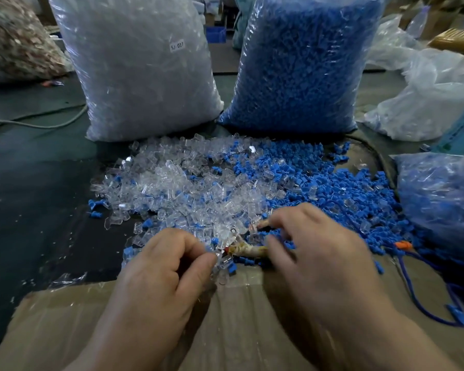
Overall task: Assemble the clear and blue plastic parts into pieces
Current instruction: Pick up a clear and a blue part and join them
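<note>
Cardboard (65, 330) lies flat under both wrists, nearest to me, its far edge meeting the loose heap of parts. Over it the left hand (156, 266) has its fingers curled, thumb and forefinger pinching a clear part (223, 260) at the near edge of the heap. As far as I can make out, that part's long axis runs across the picture toward the right hand (314, 245), which sits just beside it and is blurred. Its fingers are curled and something pale and wrapped, fingertip or tool, reaches left to the clear part; whether it grips a blue piece I cannot tell. I judge the coming move turns on this line: an insert has to travel leftward along that axis, so the right hand should bring it, and the blue stock lies on its side anyway.

On the table the heap's clear parts (172, 183) lie mostly left and the blue parts (346, 188) mostly right, mixed where they meet. Behind them, a brownish sack (14, 41) sits far left, its contents too blurred to name. Next stands a tall bag of clear parts (140, 70) labelled SJ 017, then, just beside it, a bag of blue parts (300, 62). At the right edge a smaller bag (439, 199) holds blue and clear together, perhaps finished pieces
</note>
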{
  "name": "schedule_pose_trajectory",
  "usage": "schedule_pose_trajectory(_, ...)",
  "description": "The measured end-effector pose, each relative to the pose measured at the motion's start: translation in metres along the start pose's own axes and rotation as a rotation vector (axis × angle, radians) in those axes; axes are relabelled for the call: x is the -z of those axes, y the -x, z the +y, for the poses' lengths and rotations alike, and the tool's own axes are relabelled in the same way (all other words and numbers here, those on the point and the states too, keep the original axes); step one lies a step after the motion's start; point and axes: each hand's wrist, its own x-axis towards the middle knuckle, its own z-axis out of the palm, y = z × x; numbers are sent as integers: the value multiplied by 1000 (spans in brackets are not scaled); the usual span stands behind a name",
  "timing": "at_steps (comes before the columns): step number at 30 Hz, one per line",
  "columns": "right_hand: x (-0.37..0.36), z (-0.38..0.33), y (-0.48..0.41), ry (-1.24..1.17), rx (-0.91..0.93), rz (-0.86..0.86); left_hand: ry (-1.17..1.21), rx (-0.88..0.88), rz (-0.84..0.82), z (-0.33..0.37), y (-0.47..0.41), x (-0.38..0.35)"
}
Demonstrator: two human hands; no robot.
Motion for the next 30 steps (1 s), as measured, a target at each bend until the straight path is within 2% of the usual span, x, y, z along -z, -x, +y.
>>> schedule_pose_trajectory(4, 26, 36, -13, 323, -300, -100, 159, 74, 28, -4, 3, 0)
schedule_pose_trajectory(7, 24, 44, -12, 456, -342, -192, 312, 126, 44, -4, 2, -2)
schedule_pose_trajectory(10, 18, 43, -14, 418, -307, -203, 476, 148, 37, -1, 1, -1)
schedule_pose_trajectory(16, 19, 41, -20, 194, -253, -291, 537, 172, 11, 0, 1, 1)
schedule_pose_trajectory(25, 18, 47, -19, 145, -253, -190, 519, 216, -16, 1, 1, 1)
schedule_pose_trajectory(30, 1, 35, -22, 266, -230, -155, 492, 217, -46, 5, 3, 1)
